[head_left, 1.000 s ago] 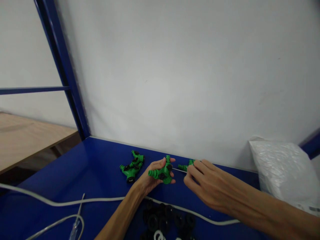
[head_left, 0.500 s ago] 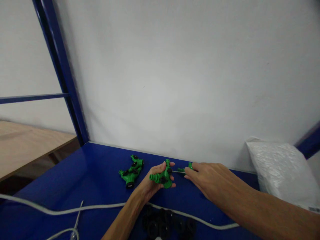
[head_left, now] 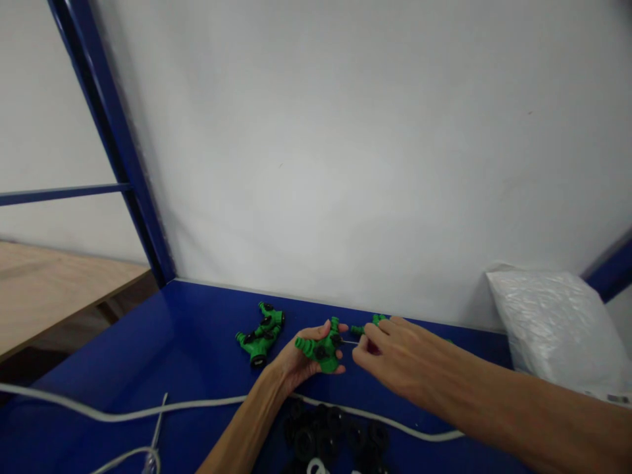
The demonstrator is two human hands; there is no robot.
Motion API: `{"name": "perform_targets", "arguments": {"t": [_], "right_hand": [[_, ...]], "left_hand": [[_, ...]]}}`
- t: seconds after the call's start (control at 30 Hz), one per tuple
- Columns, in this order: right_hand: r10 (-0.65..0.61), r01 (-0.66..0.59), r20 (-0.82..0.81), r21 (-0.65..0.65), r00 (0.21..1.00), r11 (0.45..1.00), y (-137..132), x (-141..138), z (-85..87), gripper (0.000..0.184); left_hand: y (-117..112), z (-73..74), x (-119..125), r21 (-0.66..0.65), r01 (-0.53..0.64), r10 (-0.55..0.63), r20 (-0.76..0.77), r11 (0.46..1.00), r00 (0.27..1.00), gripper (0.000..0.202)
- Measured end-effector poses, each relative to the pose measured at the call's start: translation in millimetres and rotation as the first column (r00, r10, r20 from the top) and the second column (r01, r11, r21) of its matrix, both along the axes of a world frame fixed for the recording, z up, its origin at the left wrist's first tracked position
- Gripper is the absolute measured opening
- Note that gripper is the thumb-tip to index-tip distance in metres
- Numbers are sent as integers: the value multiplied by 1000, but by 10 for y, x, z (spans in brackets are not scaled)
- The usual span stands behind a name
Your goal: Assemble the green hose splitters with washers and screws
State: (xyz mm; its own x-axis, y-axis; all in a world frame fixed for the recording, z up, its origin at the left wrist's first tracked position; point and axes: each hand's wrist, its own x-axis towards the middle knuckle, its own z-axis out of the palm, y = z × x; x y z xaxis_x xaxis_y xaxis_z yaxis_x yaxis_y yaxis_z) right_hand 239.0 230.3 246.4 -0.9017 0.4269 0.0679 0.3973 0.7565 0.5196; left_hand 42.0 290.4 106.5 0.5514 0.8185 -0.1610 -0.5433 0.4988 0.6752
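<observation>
My left hand (head_left: 295, 361) is closed round a green Y-shaped hose splitter (head_left: 326, 354) with black valve knobs, holding it above the blue surface. My right hand (head_left: 397, 352) has its fingers curled round a screwdriver; only the thin metal shaft (head_left: 349, 342) shows, while the handle is hidden in the fist. The shaft's tip meets the splitter at a black knob on its right side. More green splitters (head_left: 259, 343) lie to the left of my left hand. Another green splitter (head_left: 378, 320) is partly hidden behind my right hand.
Black rings (head_left: 326, 438) and a white ring (head_left: 316, 466) lie at the front. A white cable (head_left: 197, 406) crosses the blue tabletop (head_left: 197, 342). A second thin-shafted tool (head_left: 158, 421) lies at front left, a plastic-wrapped package (head_left: 557, 329) at right.
My right hand has turned at the wrist, its fingers now more curled round the screwdriver. The splitter in my left hand has tilted slightly. The view has shifted a little.
</observation>
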Motion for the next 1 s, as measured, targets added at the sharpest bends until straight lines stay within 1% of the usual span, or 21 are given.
{"name": "perform_targets", "arguments": {"t": [0.03, 0.07, 0.13, 0.17, 0.2, 0.33, 0.37, 0.43, 0.47, 0.5, 0.53, 0.6, 0.63, 0.67, 0.73, 0.77, 0.83, 0.87, 0.9, 0.93, 1.0], "right_hand": [[-88, 79, -77, -113, 993, 990, 10, 9, -19, 25], [-203, 158, -162, -255, 966, 954, 15, 13, -31, 26], [-441, 248, -282, -525, 852, 815, 12, 1, -28, 20], [-545, 264, -307, -629, 780, 731, 9, -11, -15, 16], [-630, 272, -305, -709, 714, 651, 8, -24, 1, 17], [-827, 292, -151, -889, 541, 353, 35, -54, 22, 34], [-845, 289, -126, -905, 519, 313, 40, -53, 14, 35], [-862, 275, -114, -920, 495, 280, 34, -45, -9, 33], [-861, 273, -131, -916, 491, 295, 23, -41, -20, 27], [-845, 286, -170, -892, 506, 351, 7, -37, -29, 19], [-804, 315, -225, -836, 551, 450, -9, -33, -38, 12], [-644, 353, -306, -636, 701, 686, -34, -17, -55, 14], [-550, 343, -310, -525, 775, 779, -39, -3, -65, 16], [-473, 321, -292, -443, 831, 837, -39, 17, -76, 18], [-397, 286, -251, -385, 883, 878, -26, 69, -108, 23], [-350, 268, -228, -327, 909, 906, -19, 100, -128, 28], [-202, 189, -130, -105, 971, 976, -10, 157, -174, 38], [-123, 124, -62, 18, 991, 992, -10, 179, -197, 39], [-57, 56, 3, 123, 998, 991, -14, 195, -217, 38], [-11, 0, 54, 191, 998, 982, -20, 205, -232, 36], [23, -45, 98, 229, 995, 973, -33, 208, -240, 31]], "left_hand": [[-2, 11, -1, 11, -9, 9, -4, 1000, 1000, 31], [-4, 27, -3, 23, -20, 20, -7, 1000, 1000, 32], [-17, 67, -6, 46, -44, 44, -14, 998, 999, 33], [-27, 89, -5, 55, -54, 55, -17, 997, 998, 34], [-39, 112, -2, 66, -60, 62, -21, 996, 998, 35], [-93, 165, 35, 154, -63, 70, -43, 986, 997, 41], [-101, 165, 47, 176, -66, 75, -48, 982, 996, 41], [-109, 155, 66, 192, -76, 89, -59, 978, 994, 42], [-108, 146, 73, 190, -81, 96, -68, 978, 993, 42], [-104, 137, 79, 183, -84, 100, -80, 980, 992, 43], [-99, 130, 81, 172, -82, 99, -91, 982, 991, 43], [-86, 123, 79, 148, -76, 91, -102, 986, 991, 41], [-81, 125, 74, 136, -77, 91, -97, 988, 991, 39], [-77, 130, 68, 125, -80, 92, -88, 989, 992, 37], [-72, 144, 54, 108, -90, 98, -71, 990, 993, 33], [-72, 151, 48, 101, -93, 100, -67, 991, 993, 32], [-72, 157, 40, 92, -95, 101, -67, 991, 993, 32], [-72, 155, 39, 91, -96, 102, -66, 991, 993, 32], [-71, 149, 40, 94, -99, 105, -63, 991, 992, 32], [-68, 140, 41, 99, -99, 106, -62, 990, 992, 32], [-62, 119, 45, 111, -89, 97, -66, 990, 993, 33]]}}
